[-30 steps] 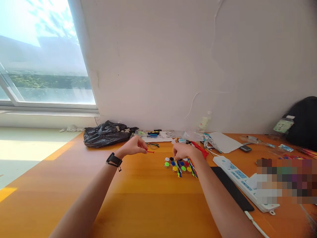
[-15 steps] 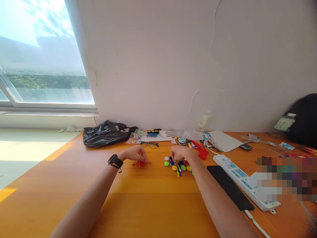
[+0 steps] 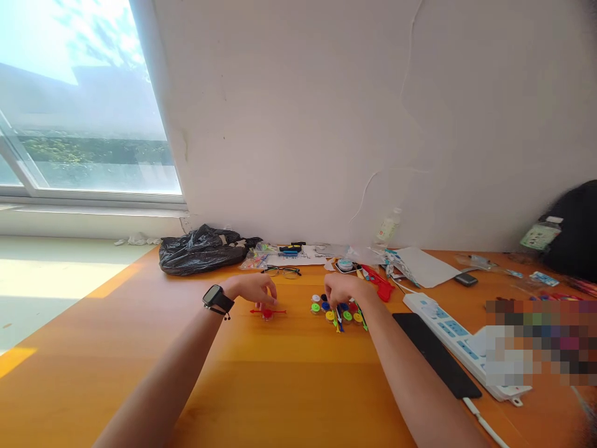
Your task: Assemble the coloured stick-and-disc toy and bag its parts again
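Note:
My left hand point(image 3: 256, 289) hovers just above and behind a small red arrow spinner point(image 3: 267, 315), its fingers bent downward and slightly apart. The spinner rests on the table with its thin red arrow lying crosswise. At the right, my right hand point(image 3: 344, 288) reaches down with fingers pressed together into a group of small round spinners with coloured caps, among them a lime green one point(image 3: 316, 308) and a yellow one point(image 3: 330, 316). Yellow-green, blue and white arrows point(image 3: 339, 318) stick out below its fingertips. What those fingertips grip is hidden.
Behind my hands lie glasses point(image 3: 282, 270), a black plastic bag point(image 3: 203, 250) and a red toy gun point(image 3: 380, 285). To the right are a black phone-like slab point(image 3: 433, 351), a white power strip point(image 3: 461, 342) and a white cable. A bottle point(image 3: 388, 227) stands by the wall.
My left hand has lifted slightly off the red spinner, whose arrow and base now show more fully. My right hand stays over the group. The view has shifted slightly.

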Action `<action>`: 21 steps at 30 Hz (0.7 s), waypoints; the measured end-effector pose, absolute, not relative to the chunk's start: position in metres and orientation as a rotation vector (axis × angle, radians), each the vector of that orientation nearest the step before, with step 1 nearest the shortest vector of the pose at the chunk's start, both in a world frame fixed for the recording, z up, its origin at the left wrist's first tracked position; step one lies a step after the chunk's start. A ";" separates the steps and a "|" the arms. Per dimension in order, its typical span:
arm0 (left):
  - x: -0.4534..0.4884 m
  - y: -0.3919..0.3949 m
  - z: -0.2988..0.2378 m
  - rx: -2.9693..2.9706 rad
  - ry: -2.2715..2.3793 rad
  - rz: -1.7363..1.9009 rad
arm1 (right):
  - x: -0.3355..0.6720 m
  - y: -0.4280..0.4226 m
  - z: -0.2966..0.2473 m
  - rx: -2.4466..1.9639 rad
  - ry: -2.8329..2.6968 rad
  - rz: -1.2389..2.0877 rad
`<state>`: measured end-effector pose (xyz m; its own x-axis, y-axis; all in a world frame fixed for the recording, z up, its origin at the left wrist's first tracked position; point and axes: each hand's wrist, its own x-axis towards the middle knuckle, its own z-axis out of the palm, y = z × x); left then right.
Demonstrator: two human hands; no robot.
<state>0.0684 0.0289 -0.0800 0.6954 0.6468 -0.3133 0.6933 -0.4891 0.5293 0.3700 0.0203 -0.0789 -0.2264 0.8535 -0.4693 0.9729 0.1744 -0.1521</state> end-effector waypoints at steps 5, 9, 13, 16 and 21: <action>0.070 0.026 -0.074 2.355 1.079 -0.023 | 0.376 0.017 -0.067 1.781 2.253 -0.610; 0.089 0.017 -0.074 2.476 1.043 0.145 | 0.381 0.012 -0.056 1.803 2.368 -0.633; 0.121 -0.001 -0.084 2.539 0.939 0.280 | 0.383 0.008 -0.046 1.760 2.542 -0.689; 0.141 -0.011 -0.098 2.620 0.823 0.410 | 0.381 0.006 -0.040 1.727 2.678 -0.706; 0.153 -0.015 -0.117 2.632 0.870 0.418 | 0.378 0.004 -0.035 1.629 2.892 -0.770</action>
<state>0.1526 -0.0145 -0.1168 0.7694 0.6159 0.1694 0.5169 -0.7561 0.4013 0.3783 0.0036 -0.0347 -0.5159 0.8566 0.0107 0.7378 0.4506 -0.5027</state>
